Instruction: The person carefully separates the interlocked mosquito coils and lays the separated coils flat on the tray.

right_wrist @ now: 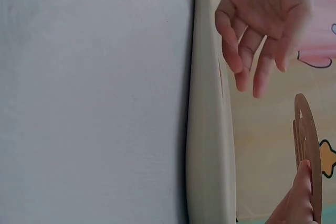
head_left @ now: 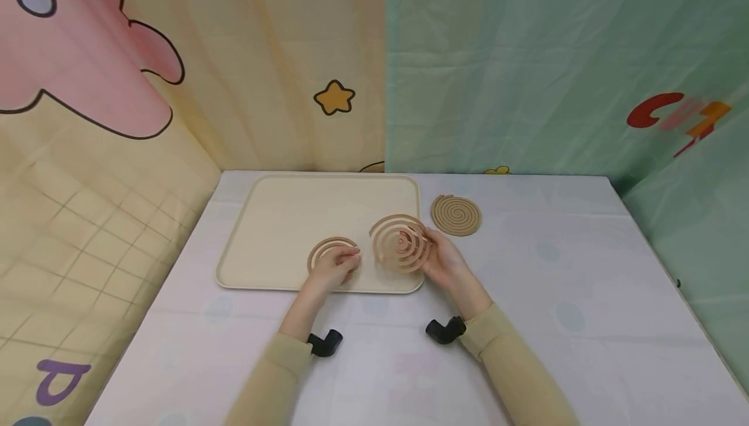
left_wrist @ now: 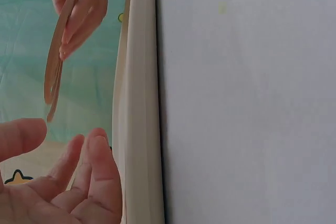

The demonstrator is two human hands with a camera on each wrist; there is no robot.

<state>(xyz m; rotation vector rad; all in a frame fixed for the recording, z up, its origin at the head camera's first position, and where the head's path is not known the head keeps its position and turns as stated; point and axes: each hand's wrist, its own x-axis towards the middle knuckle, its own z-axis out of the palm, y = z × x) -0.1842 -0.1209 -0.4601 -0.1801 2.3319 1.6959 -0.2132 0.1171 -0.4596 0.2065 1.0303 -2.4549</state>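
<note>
My right hand (head_left: 443, 258) grips a brown mosquito coil (head_left: 402, 242) by its right edge, above the right part of a cream tray (head_left: 281, 211). Its loose, spaced rings face up in the head view; edge-on in the right wrist view, the held coil (right_wrist: 312, 145) has fingers against its side. Left of it, my left hand (head_left: 335, 265) hangs over the tray with nothing in its grasp, fingers loosely bent and thumb apart from them in the left wrist view. Below that hand a second mosquito coil (head_left: 333, 240) lies on the tray, partly hidden by it.
A tightly wound mosquito coil (head_left: 456, 215) lies on the white tablecloth (head_left: 556, 322), just right of the tray. Patterned curtains (head_left: 497, 68) hang behind and beside the table. Each wrist wears a black camera mount (head_left: 446, 330).
</note>
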